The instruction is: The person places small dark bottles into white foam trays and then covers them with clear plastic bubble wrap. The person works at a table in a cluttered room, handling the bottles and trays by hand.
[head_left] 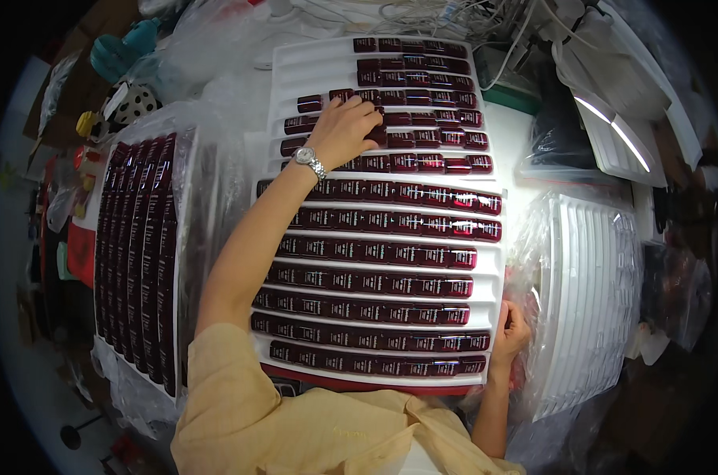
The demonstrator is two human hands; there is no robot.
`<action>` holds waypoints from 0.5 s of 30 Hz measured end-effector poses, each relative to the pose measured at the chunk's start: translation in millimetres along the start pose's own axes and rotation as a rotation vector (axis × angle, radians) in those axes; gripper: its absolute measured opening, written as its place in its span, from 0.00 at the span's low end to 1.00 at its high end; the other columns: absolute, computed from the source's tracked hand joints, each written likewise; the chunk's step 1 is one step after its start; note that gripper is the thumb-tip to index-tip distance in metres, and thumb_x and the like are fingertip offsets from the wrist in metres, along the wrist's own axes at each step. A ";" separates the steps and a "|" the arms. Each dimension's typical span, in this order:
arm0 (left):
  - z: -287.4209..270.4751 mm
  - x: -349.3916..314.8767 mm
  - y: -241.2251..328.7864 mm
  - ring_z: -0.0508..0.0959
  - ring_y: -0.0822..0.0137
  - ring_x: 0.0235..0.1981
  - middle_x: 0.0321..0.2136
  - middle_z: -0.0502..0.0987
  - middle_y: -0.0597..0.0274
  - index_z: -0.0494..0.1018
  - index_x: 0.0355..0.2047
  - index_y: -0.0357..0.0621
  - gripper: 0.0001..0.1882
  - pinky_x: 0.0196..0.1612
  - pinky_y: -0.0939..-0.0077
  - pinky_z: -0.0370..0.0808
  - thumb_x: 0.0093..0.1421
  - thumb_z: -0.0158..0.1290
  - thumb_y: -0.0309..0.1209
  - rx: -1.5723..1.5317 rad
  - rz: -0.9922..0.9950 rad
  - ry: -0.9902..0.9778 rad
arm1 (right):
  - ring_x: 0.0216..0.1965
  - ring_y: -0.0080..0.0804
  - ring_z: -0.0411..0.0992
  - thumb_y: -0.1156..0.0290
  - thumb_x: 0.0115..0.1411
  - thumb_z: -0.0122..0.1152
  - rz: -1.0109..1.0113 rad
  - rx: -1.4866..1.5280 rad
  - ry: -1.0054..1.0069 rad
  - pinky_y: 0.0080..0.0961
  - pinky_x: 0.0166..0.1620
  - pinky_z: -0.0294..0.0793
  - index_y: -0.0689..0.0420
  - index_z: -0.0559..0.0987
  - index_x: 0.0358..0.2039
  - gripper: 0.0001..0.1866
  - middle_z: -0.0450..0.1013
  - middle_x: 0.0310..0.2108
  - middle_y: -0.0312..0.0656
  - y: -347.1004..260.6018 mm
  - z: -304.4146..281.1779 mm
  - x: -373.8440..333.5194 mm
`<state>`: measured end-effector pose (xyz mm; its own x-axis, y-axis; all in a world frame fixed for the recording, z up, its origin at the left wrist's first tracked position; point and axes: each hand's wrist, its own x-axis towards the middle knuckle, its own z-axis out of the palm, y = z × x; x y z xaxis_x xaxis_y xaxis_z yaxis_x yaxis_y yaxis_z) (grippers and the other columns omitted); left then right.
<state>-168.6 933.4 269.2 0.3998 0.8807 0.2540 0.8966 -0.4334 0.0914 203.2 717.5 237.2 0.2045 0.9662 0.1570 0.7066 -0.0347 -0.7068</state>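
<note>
Head view is looking down on a big white slotted tray (390, 207) on the tabletop, nearly full of small dark red glossy pieces (375, 285) sitting in rows. Left hand (344, 131) is reaching out to the far rows, fingers curled down onto the pieces at the left end of a row that's only partly filled, so I'd say it's seating or lining up one there. Can't tell if the grip is actually pinching a piece or just pressing on it. Right hand (511, 328) is resting at the near right corner of the tray, loosely closed against the rim, seemingly steadying it.

By the look of it, this is the filling stage, with gaps at the left ends of the far rows. Next move probably calls for nudging pieces snug into those slots without knocking the neighbours. Another full tray (137, 253) under plastic is sitting to the left, and a stack of white empty trays (588, 293) to the right.
</note>
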 end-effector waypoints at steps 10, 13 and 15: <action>-5.0 2.9 16.0 0.71 0.63 0.43 0.35 0.72 0.63 0.79 0.39 0.45 0.14 0.54 0.53 0.63 0.55 0.57 0.38 0.052 -0.133 -0.189 | 0.22 0.30 0.70 0.72 0.60 0.56 0.010 0.033 -0.034 0.25 0.28 0.68 0.61 0.79 0.32 0.06 0.74 0.23 0.44 -4.3 -5.4 0.1; -16.9 -6.1 35.9 0.73 0.59 0.43 0.39 0.74 0.59 0.75 0.46 0.43 0.19 0.51 0.58 0.67 0.58 0.55 0.40 0.114 -0.245 -0.101 | 0.31 0.23 0.70 0.74 0.59 0.57 0.110 0.454 -0.104 0.20 0.37 0.68 0.62 0.78 0.38 0.08 0.74 0.30 0.38 -37.3 -66.5 -7.8; -29.8 -20.0 62.7 0.74 0.57 0.43 0.42 0.75 0.56 0.74 0.49 0.40 0.22 0.49 0.62 0.69 0.58 0.55 0.40 0.023 -0.179 0.077 | 0.35 0.26 0.70 0.73 0.60 0.58 -0.049 0.171 0.128 0.22 0.42 0.68 0.62 0.77 0.41 0.10 0.74 0.34 0.39 -36.8 -134.5 -10.6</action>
<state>-126.0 882.9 298.5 0.2188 0.9256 0.3089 0.9564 -0.2662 0.1199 266.2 674.3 354.3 0.2645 0.9250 0.2727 0.5948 0.0661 -0.8011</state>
